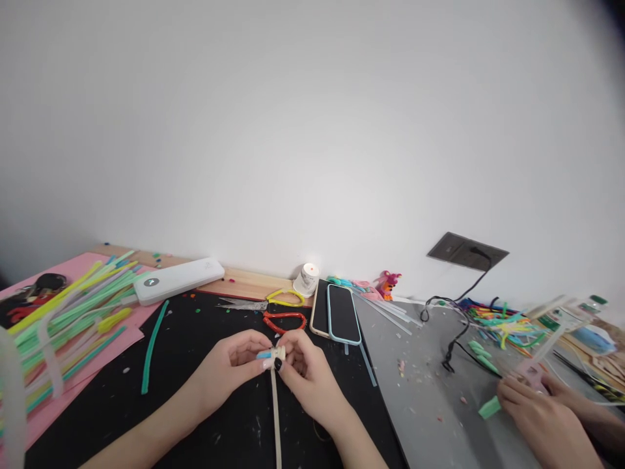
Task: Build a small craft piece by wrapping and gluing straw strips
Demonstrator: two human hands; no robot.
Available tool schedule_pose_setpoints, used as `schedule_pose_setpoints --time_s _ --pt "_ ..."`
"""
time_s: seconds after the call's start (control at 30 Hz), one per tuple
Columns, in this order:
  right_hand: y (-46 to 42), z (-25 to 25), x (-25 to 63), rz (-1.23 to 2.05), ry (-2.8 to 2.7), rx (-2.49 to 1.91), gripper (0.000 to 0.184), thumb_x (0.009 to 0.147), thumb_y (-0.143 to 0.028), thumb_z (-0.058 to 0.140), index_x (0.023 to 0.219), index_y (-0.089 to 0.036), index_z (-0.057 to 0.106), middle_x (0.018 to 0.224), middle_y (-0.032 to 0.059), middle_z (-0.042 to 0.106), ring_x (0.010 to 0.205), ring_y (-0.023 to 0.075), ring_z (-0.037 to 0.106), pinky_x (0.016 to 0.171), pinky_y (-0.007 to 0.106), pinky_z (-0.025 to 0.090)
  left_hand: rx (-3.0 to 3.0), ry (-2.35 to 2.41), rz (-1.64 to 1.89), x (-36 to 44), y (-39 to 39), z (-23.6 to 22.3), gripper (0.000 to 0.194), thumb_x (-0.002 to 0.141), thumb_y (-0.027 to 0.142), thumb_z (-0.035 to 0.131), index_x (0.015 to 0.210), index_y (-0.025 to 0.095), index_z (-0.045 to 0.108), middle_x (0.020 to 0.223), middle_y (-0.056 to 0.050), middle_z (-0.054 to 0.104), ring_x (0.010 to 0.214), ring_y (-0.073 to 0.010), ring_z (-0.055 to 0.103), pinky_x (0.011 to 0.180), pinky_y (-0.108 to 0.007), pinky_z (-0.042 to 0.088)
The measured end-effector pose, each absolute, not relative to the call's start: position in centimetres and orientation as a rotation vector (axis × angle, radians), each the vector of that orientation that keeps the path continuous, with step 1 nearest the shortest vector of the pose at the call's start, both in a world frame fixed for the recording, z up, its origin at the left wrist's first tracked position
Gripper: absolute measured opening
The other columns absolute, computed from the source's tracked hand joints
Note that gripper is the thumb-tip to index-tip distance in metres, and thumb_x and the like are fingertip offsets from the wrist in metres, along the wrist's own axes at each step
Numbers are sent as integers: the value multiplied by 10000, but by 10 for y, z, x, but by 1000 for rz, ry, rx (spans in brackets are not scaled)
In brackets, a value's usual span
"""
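Note:
Between my two hands is a small bundle of coiled cream pipe cleaner (278,354), with a light blue part on its left and a black spot in front. Its long cream tail (276,417) runs down toward me over the black mat. My left hand (238,359) pinches the bundle from the left, thumb and forefinger closed on it. From the other side my right hand (303,362) grips it with bent fingers; the exact fingertip contact is partly hidden. Just beyond the hands lie scissors (266,306) with yellow and red handles, blades apart.
Pipe cleaners (88,306) pile on pink paper at left; a green one (154,345) lies alone. Behind are a white case (180,280), a paper cup (306,280) and two phones (344,314). At right, a co-worker's hands (541,410) hold a glue gun (532,372) and green piece.

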State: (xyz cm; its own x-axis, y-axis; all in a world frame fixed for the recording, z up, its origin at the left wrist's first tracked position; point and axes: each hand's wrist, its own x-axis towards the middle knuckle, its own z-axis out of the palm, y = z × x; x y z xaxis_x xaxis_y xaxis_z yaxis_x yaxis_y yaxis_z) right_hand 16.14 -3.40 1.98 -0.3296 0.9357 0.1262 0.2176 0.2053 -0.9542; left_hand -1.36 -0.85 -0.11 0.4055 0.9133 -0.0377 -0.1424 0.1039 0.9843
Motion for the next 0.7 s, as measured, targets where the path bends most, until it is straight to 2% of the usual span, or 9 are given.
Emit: schedule_pose_setpoints --time_s 0.13,0.33,0.5,0.7 --pt "-33 17 163 1146 -1713 -1096 244 851 -203 544 1092 -235 523 845 -6 517 648 105 452 539 206 349 1146 835 941 -16 -8 -1 206 673 280 740 841 196 657 872 -25 727 867 -206 650 803 -304 490" --pt "-28 8 168 906 -1647 -1200 279 848 -183 519 1113 -248 581 935 23 532 701 121 475 589 221 391 932 892 972 -19 -7 -3 248 717 304 716 930 210 631 898 -12 713 854 -165 635 780 -272 490" --pt "-28 6 165 985 -1657 -1139 284 794 -126 555 1055 -223 614 836 1 551 618 103 442 537 208 351 894 808 915 -18 -9 -3 218 745 289 695 942 219 634 879 -1 696 826 -145 623 801 -273 486" --pt "-29 11 162 1029 -1605 -1149 207 768 -106 571 941 -183 653 787 5 579 621 105 454 561 214 353 996 823 892 -17 -9 -5 203 731 330 697 887 211 646 896 -15 701 829 -169 629 783 -289 496"
